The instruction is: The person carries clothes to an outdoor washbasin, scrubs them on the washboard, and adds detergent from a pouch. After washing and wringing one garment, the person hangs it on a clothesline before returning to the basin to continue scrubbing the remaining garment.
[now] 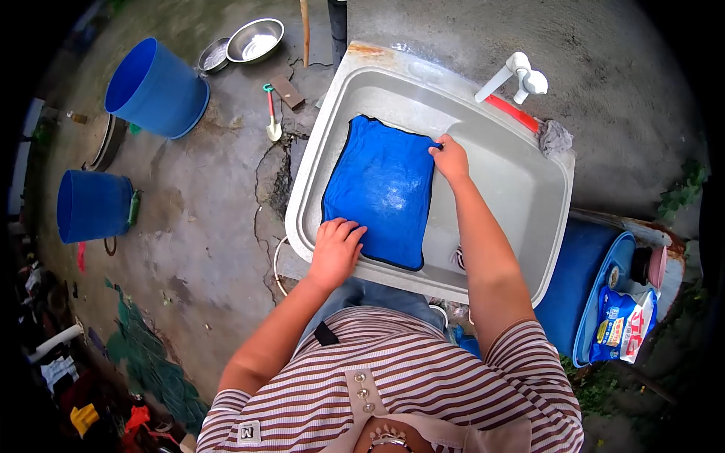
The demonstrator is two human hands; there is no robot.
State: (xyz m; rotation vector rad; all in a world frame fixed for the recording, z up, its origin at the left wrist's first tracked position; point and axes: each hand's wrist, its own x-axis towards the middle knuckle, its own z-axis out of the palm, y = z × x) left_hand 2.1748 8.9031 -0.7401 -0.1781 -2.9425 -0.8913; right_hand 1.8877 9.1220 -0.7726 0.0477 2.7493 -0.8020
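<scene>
1 blue cloth (pixel 384 185) | R fingers (pixel 443 146) pinch far-R cnr | L fingers (pixel 349 228) on near-L cnr, grip unclear

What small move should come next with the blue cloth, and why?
Probably draw the left hand gently outward to smooth the blue cloth: the right hand pinches its far right corner, the left rests by the near left one, and faint creases show between them.
</scene>
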